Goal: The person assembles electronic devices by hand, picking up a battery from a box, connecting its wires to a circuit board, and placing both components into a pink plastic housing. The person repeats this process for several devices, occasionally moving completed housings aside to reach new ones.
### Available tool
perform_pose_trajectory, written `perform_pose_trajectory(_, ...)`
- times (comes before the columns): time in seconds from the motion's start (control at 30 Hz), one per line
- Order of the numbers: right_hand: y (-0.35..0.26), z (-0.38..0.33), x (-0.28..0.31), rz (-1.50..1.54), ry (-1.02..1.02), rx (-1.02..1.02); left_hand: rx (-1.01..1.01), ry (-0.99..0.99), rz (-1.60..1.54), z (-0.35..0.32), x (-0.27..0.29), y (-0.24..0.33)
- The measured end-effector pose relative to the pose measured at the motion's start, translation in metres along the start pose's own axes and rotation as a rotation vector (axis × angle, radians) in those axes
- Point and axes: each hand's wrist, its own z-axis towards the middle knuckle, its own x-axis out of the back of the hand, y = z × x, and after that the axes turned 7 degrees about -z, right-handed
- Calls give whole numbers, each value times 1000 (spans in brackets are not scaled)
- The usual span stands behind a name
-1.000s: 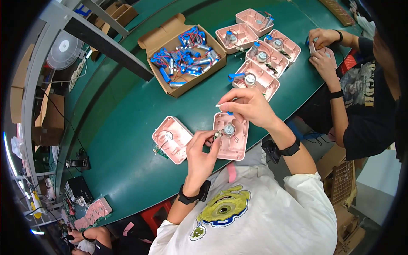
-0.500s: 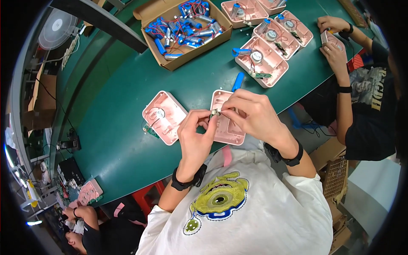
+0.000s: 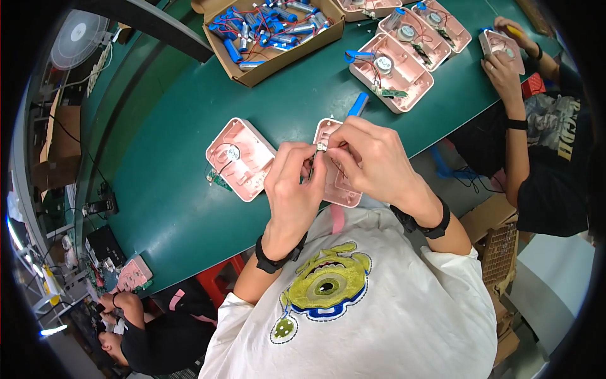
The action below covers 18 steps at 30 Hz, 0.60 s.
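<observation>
Both hands have come closer together over the pink plastic shell half (image 3: 334, 174) in the middle of the frame. The left hand (image 3: 293, 183) and right hand (image 3: 369, 161) now pinch one small silver part (image 3: 321, 146) above it, so fitting has begun. The green tabletop (image 3: 170, 189) holds another pink shell (image 3: 240, 158) to the left.

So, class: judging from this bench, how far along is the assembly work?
Done: several pink shells up the table already carry speakers and wiring. In hand: both hands, left hand and right hand, pinch a small part over one shell. Left: the shell beside it and the boxed blue batteries.
</observation>
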Motion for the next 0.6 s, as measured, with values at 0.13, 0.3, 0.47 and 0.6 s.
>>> perform_pose_trajectory(0.13, 0, 1, 1, 28, -56, -100, -28, -15, 24, 0, -1, -1)
perform_pose_trajectory(0.3, 0, 13, 13, 204, -263, -335, -97, 32, 47, -4, -5, -6)
perform_pose_trajectory(0.47, 6, 18, 15, 273, -364, -408, -123, 51, 65, -8, -7, -8)
perform_pose_trajectory(0.6, 2, 18, 15, 227, -345, -357, -58, 50, 31, -9, -6, -6)
